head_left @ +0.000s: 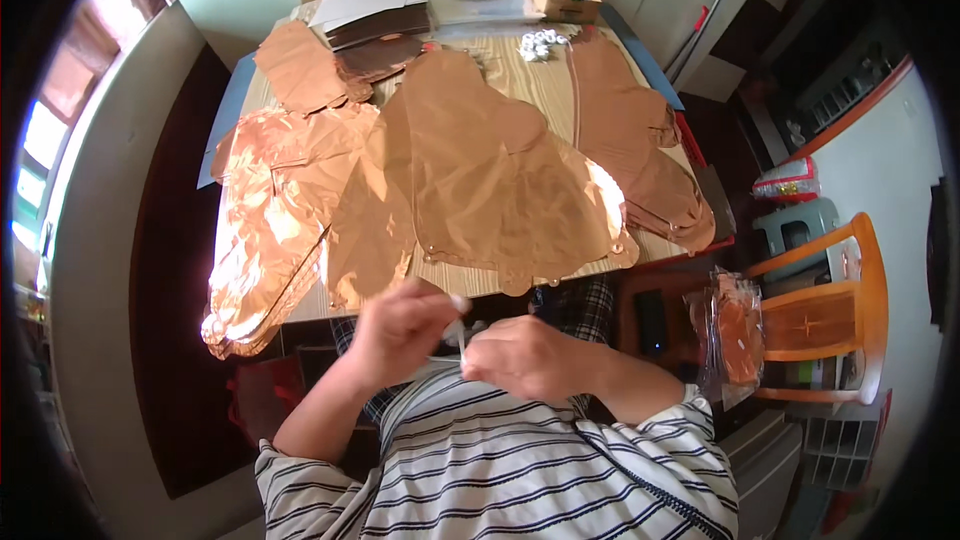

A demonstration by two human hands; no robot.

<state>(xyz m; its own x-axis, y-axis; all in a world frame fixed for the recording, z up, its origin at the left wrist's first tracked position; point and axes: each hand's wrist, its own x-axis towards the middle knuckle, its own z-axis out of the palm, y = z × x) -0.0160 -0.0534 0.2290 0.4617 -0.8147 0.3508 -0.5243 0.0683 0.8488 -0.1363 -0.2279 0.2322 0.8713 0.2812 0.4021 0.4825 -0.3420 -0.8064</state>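
From my remote post I record, left to right: several copper foils [285,200], at least four, overlapping, exact count unclear, across one table [552,90]; one left hand [402,325], fingers pinched on the upper end of the strip; one white strip [462,336], thin, spanning the gap between both sets of fingers, in front of the table; one right hand [525,355], fingers curled, gripping the lower end; one wooden chair [825,318].
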